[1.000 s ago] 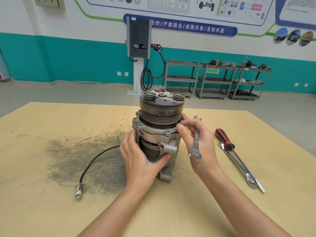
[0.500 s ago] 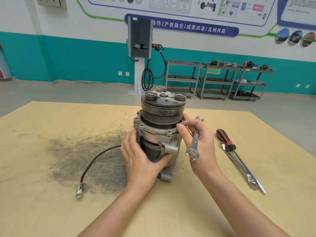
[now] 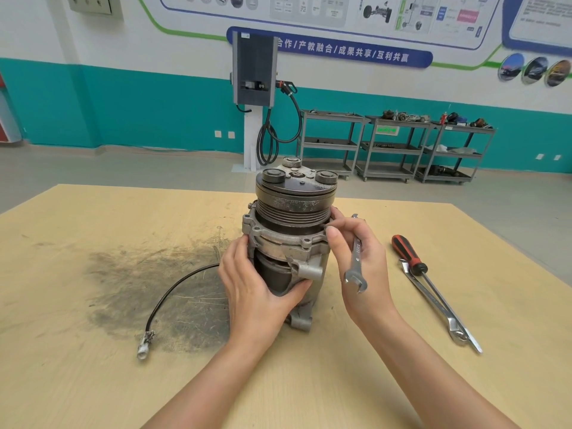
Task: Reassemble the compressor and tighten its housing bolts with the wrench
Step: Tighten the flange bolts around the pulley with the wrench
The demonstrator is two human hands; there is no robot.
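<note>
Left hand [image 3: 260,292] grips the upright grey metal compressor [image 3: 292,239]; right hand [image 3: 360,258] pinches near its flange, silver open-ended wrench [image 3: 355,258] tucked loosely. Wrench could slip onto the counter [image 3: 93,382].

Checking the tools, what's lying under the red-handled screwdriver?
A long silver wrench lies on the table under the screwdriver, crossing beneath its shaft. The handle covers the wrench's far end.
</note>
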